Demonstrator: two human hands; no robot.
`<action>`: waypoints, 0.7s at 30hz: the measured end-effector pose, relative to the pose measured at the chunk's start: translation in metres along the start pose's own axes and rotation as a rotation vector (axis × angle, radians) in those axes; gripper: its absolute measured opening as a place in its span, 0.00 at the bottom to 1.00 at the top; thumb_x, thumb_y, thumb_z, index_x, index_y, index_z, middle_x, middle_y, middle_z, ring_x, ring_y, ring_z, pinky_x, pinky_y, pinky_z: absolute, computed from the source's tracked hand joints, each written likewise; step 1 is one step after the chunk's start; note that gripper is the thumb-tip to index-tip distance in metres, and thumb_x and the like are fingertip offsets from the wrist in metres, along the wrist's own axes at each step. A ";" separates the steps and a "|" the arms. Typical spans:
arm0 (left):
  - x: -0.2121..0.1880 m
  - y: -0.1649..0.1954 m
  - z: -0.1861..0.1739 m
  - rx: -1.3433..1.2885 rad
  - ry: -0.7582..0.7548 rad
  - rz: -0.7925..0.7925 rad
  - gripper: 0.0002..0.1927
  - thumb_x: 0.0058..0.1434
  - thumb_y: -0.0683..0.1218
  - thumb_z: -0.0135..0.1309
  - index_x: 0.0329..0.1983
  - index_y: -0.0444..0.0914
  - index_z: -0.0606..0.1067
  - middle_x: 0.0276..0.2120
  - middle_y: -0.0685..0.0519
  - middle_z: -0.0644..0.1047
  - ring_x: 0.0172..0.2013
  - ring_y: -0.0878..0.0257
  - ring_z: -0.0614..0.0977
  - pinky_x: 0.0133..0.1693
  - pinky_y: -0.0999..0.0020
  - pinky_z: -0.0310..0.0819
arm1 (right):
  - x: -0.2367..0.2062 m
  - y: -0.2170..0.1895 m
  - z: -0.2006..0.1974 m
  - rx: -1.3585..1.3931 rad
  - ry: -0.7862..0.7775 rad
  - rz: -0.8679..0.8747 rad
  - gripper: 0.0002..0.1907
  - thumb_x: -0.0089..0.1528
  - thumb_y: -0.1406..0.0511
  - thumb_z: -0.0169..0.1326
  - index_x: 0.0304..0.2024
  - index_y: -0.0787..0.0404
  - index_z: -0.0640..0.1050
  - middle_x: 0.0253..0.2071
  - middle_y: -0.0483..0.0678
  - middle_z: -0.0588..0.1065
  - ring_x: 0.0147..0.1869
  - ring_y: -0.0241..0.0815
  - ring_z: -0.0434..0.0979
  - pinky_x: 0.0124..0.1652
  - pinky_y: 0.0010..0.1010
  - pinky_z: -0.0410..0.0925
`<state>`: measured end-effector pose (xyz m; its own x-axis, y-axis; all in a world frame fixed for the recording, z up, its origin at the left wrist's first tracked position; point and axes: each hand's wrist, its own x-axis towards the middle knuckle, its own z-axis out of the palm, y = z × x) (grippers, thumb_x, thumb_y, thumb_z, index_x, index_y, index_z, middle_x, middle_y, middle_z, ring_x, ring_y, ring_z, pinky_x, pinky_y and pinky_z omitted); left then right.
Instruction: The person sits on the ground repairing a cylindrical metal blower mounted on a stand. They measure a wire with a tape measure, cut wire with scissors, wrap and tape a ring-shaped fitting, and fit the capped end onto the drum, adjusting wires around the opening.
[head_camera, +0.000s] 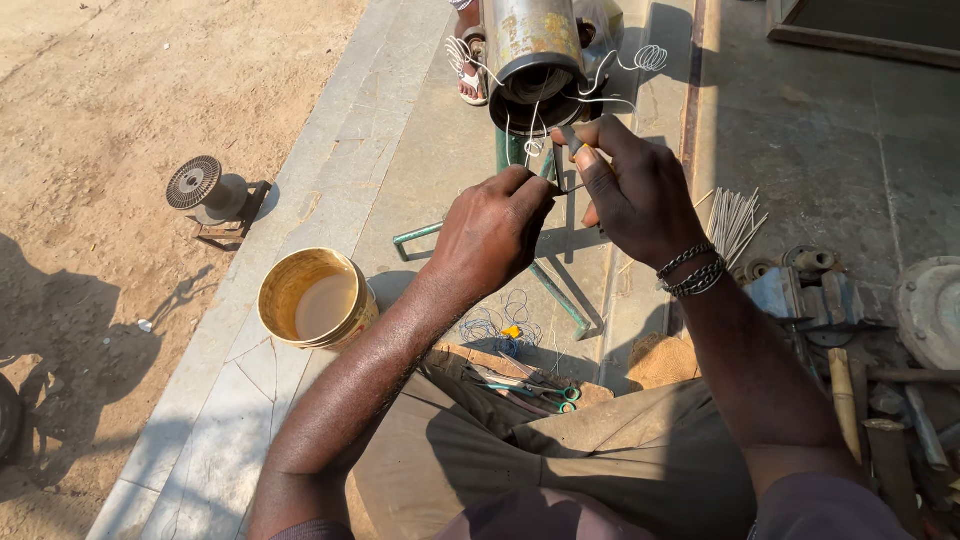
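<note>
My left hand (492, 232) is closed in a pinch, fingertips together on a thin pale winding wire (545, 140) that I can barely make out between them. My right hand (632, 190) is also closed, thumb and forefinger clamped on what looks like a small slim tool or the same strand; I cannot tell which. The wire runs up from both grips into the open mouth of the rusty grey metal motor cylinder (535, 55), which sits on a green metal stand (560, 290) just ahead of my knees.

I judge the wire light, springy and easily kinked, best held close to the cylinder mouth with fingertips only. The cylinder looks heavy and stiff. A yellow plastic bucket (318, 298) stands to my left, and green-handled scissors (540, 392) lie by my lap.
</note>
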<state>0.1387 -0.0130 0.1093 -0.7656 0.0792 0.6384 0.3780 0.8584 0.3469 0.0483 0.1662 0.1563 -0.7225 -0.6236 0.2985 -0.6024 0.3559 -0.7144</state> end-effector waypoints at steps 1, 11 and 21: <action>0.002 0.001 0.000 -0.038 0.005 -0.025 0.10 0.64 0.43 0.60 0.46 0.36 0.75 0.33 0.46 0.74 0.31 0.45 0.80 0.31 0.49 0.73 | 0.011 -0.002 -0.004 0.101 -0.091 0.042 0.19 0.73 0.58 0.43 0.58 0.61 0.76 0.35 0.57 0.76 0.27 0.38 0.82 0.27 0.28 0.71; 0.016 0.013 -0.022 -0.089 0.018 -0.096 0.07 0.56 0.42 0.61 0.38 0.40 0.83 0.31 0.49 0.79 0.32 0.49 0.83 0.33 0.53 0.76 | 0.016 -0.005 -0.026 0.107 -0.252 0.128 0.41 0.69 0.47 0.46 0.78 0.57 0.52 0.52 0.50 0.77 0.31 0.40 0.86 0.29 0.29 0.79; 0.022 0.012 -0.028 -0.145 -0.096 -0.093 0.06 0.58 0.42 0.63 0.37 0.36 0.82 0.31 0.46 0.78 0.30 0.50 0.82 0.32 0.54 0.76 | -0.014 0.002 -0.023 0.479 0.019 -0.189 0.28 0.71 0.59 0.56 0.70 0.63 0.68 0.54 0.50 0.80 0.32 0.28 0.77 0.30 0.20 0.71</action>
<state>0.1409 -0.0156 0.1467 -0.8442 0.0570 0.5331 0.3691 0.7829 0.5009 0.0496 0.1914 0.1649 -0.6248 -0.6317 0.4589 -0.5035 -0.1231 -0.8552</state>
